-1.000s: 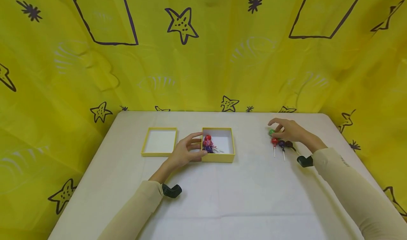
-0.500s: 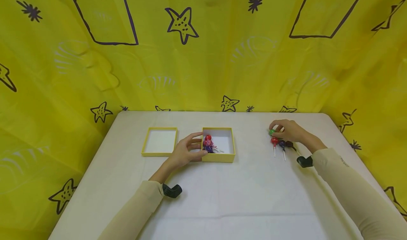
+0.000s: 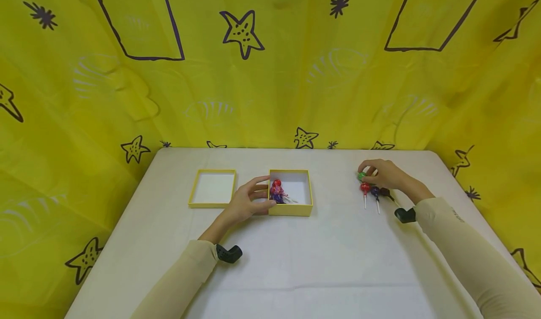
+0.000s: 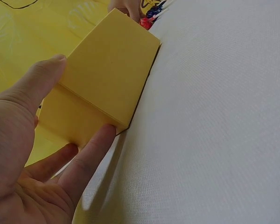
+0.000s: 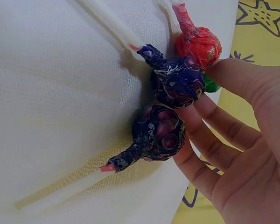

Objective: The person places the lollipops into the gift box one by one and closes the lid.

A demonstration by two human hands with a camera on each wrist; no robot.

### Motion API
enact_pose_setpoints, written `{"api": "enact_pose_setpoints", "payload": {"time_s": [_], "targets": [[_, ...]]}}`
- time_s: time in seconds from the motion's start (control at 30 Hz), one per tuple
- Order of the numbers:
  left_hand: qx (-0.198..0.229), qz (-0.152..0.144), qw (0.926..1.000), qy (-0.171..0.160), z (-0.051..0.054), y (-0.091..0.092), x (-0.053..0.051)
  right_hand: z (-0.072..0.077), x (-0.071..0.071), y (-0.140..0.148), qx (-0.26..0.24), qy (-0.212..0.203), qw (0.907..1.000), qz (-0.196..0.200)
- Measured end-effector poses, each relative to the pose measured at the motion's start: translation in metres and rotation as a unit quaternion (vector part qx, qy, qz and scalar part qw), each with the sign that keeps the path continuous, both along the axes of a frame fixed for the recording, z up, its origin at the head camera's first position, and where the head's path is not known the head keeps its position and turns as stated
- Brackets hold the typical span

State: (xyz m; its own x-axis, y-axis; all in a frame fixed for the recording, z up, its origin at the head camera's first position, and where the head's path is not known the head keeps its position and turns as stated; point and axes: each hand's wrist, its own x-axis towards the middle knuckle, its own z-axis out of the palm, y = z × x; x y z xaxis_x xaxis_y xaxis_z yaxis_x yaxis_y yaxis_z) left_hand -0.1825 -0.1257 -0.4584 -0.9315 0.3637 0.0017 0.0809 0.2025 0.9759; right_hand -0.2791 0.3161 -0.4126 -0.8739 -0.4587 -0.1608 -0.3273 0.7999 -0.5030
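Note:
In the head view, my left hand (image 3: 245, 201) holds the left side of an open yellow box (image 3: 291, 210), with the thumb at its near corner. The left wrist view shows fingertips against the box's outer walls (image 4: 107, 65). Lollipops (image 3: 277, 191) in red, pink and dark purple wrappers lie in the box's left part. My right hand (image 3: 383, 173) pinches a green lollipop (image 3: 361, 176) at the table's right. Beside it lie a red lollipop (image 3: 365, 187) and two dark purple lollipops (image 5: 178, 83). In the right wrist view, the green one (image 5: 211, 84) is mostly hidden.
A shallow yellow-rimmed lid (image 3: 211, 205) with a white inside lies left of the box. White cloth covers the table (image 3: 321, 258). A yellow curtain (image 3: 270, 84) with starfish drawings hangs behind the table and along both sides.
My right hand's fingers have closed in on the green lollipop from a wider spread. The left hand and the box stay where they were.

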Motion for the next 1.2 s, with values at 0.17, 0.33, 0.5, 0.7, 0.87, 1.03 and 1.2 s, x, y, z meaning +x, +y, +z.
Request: {"api": "enact_pose_setpoints", "payload": {"time_s": [0.17,0.33,0.5,0.7,0.87,1.03,1.2], "targets": [[0.001,0.002,1.0000,-0.003,0.001,0.000,0.000,0.000,0.000,0.001,0.001,-0.004,1.0000,-0.002],[0.000,0.003,1.0000,-0.004,0.000,0.000,0.000,0.002,-0.002,-0.001,0.005,-0.009,0.9999,0.005],[0.001,0.002,1.0000,-0.003,-0.001,0.000,0.001,0.009,-0.003,-0.003,0.004,0.009,0.9997,0.023],[0.015,0.002,0.9999,0.002,0.000,0.000,0.000,0.027,-0.001,-0.012,-0.005,0.044,0.9976,0.054],[0.014,0.006,0.9999,-0.002,0.000,0.001,0.000,0.042,0.002,-0.021,-0.006,0.049,0.9964,0.069],[0.010,0.005,0.9999,-0.002,0.001,0.001,0.000,0.055,0.001,-0.032,-0.014,0.048,0.9958,0.076],[0.009,0.003,1.0000,-0.001,0.001,0.001,0.000,0.068,-0.001,-0.044,-0.023,0.058,0.9945,0.084]]}}
